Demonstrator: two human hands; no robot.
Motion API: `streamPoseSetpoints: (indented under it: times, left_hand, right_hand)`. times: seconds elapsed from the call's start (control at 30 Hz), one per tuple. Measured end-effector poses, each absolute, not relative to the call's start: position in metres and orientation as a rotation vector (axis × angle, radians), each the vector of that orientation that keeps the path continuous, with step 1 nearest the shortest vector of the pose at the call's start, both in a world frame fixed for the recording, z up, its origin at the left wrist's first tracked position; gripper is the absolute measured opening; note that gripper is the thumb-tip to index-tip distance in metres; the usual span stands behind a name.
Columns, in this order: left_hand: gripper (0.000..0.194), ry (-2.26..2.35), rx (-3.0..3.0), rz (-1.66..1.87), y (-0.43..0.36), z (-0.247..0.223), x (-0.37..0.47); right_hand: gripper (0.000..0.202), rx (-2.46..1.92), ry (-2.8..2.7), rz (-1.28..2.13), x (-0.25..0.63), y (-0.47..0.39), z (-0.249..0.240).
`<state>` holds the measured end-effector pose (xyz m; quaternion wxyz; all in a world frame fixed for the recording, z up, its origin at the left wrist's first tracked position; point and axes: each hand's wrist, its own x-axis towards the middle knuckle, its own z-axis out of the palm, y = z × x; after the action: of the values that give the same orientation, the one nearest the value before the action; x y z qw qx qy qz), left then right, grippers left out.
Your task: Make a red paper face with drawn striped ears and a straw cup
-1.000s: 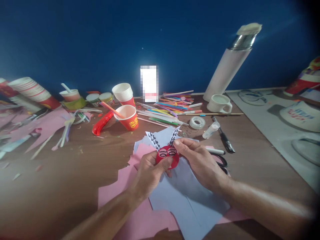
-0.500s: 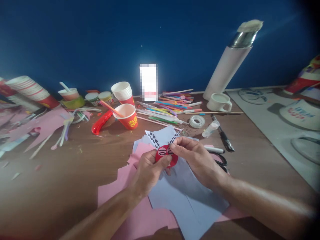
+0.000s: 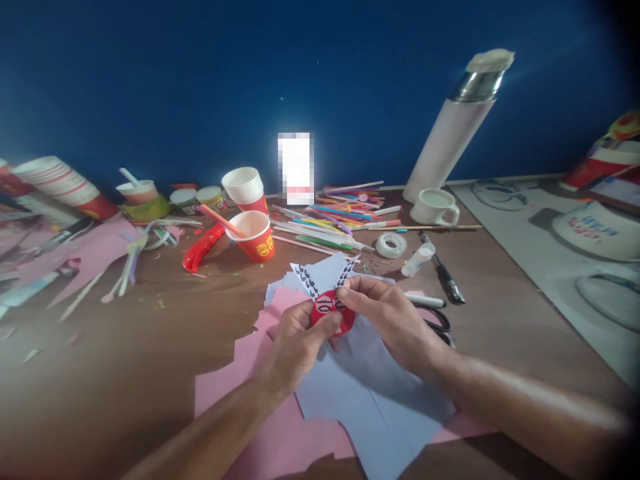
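Between my hands is a red round paper face with black-lined eyes and two white pointed pieces covered in black curls, which stick up from its top like ears. My left hand pinches its left and lower side, the thumb lying across the front. With thumb and forefinger, my right hand grips its upper right, where the right white piece meets the red disc. The fingertips hide part of the right eye. Below lie light blue paper and pink paper with cut edges.
Scissors, a marker, a black pen, a glue stick and a tape roll lie to the right. Behind are colourful straws, a white mug, a tall flask and red paper cups. Pink scraps lie left.
The view has shifted slightly. Both hands keep their grip on the red paper face, with hardly any movement visible.
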<state>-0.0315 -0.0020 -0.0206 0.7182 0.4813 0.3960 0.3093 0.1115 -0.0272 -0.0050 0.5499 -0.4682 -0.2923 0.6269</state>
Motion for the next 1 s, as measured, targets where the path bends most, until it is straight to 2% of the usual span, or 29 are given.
streamPoseSetpoints:
  times: [0.23,0.73,1.0]
  left_hand:
    - [0.031,0.887,1.077,0.687,-0.0017,-0.0251,-0.0329]
    - [0.03,0.866,1.117,0.648,-0.0024,-0.0257,-0.033]
    - [0.033,0.874,1.126,0.639,-0.0007,-0.0231,-0.0336]
  right_hand:
    - [0.025,-1.131,-0.744,1.506,0.1117,-0.0263,-0.0016]
    - [0.03,-1.234,-0.769,1.425,0.1131,-0.0252,-0.006]
    - [0.02,-1.022,-0.843,1.528,0.1144,-0.0264,-0.0098]
